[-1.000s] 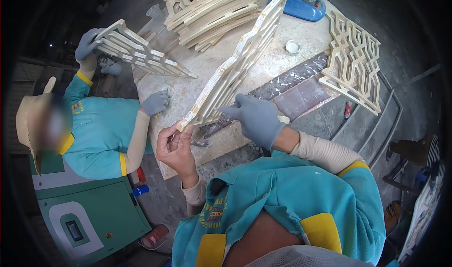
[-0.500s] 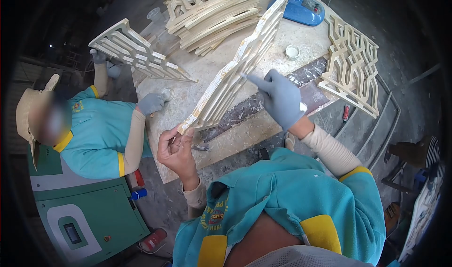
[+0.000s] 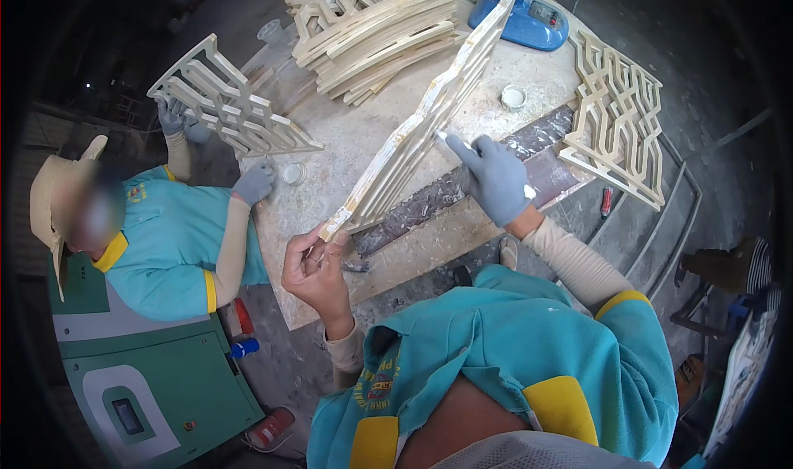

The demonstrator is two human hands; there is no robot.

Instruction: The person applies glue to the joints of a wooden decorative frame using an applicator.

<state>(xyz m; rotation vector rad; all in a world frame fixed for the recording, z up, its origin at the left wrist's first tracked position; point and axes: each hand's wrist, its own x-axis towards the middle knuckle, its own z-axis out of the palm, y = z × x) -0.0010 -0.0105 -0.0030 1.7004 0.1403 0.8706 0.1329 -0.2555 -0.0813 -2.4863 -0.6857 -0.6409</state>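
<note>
Standing over the worktable (image 3: 330, 196), I have a wooden lattice panel (image 3: 421, 118) tipped up on edge across it, running from my near corner toward the blue machine (image 3: 529, 19) at the far end. My hands are well apart: my bare left hand (image 3: 318, 275) pinches the panel's near bottom corner between thumb and fingertips, and my gloved right hand (image 3: 496, 180) has its forefinger stretched out, pressed to the panel's edge about midway up. There is pale smeared stuff along that edge; I judge it is filler I am rubbing in, with the lower stretch already coated and the upper stretch toward the machine yet to do, though from here I cannot be sure how much is covered.

Behind the panel lies a stack of lattice panels (image 3: 372, 23), and one more flat lattice (image 3: 619, 114) hangs over the right side of the table; whether those are done or waiting I cannot tell. A co-worker in a teal shirt (image 3: 165, 238) stands at the left side, lifting another lattice (image 3: 223, 105) with both gloved hands.

As for containers, a small white tub (image 3: 513, 97) sits on the table just past my right hand with something pale inside, and a clear little cup (image 3: 292, 173) rests near the co-worker's hand; its contents are too small to make out.
</note>
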